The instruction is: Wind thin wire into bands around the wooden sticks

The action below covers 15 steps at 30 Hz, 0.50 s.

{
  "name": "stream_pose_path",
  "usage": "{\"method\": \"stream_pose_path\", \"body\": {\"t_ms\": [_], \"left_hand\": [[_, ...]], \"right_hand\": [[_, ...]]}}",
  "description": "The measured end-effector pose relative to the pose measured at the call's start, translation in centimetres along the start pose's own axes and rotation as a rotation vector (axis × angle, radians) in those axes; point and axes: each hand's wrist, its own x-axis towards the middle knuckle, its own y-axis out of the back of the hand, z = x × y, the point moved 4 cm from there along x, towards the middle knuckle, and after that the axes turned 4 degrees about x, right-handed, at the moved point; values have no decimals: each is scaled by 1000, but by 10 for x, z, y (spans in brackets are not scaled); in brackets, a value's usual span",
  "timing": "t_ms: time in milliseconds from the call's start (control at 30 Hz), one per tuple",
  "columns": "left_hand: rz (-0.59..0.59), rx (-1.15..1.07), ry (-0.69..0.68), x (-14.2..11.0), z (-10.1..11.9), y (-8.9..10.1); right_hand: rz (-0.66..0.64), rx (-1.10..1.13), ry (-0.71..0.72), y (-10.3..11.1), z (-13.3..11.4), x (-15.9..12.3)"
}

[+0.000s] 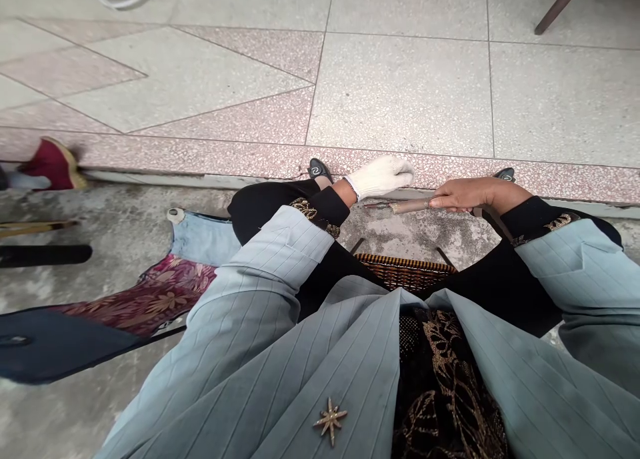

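A white knitted glove covers my left hand (381, 177), whose fingers are curled together above the pavement edge. Whatever may be inside that curl is hidden. My bare right hand (463, 193) grips a stick-like tool (407, 206) with a pale brown, worn shaft and a wire-like band near my fingers. Its thinner, dark reddish end points left, passing just below the gloved hand. A dark strip (493, 222) shows under my right wrist; I cannot tell whether it belongs to the tool.
Between my knees is the edge of a brown woven seat (405, 269). To the left lies patchwork cloth (175, 289) in light blue, floral red and navy. A person's red shoe (53, 164) is at the far left. A raised tiled floor (400, 92) lies ahead.
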Motion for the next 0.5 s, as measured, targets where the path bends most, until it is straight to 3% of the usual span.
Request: {"method": "stream_pose_path", "body": {"t_ms": [100, 200, 300, 400, 500], "left_hand": [[-8, -101, -9, -2, 7, 0], [-24, -255, -30, -5, 16, 1], [-80, -403, -1, -9, 24, 0], [-122, -458, 25, -11, 26, -4], [-97, -445, 56, -8, 16, -8]], "right_hand": [[215, -175, -146, 14, 12, 6], [458, -191, -251, 31, 16, 0], [619, 14, -158, 41, 6, -16], [525, 292, 92, 36, -14, -31], [368, 368, 167, 28, -25, -40]]}}
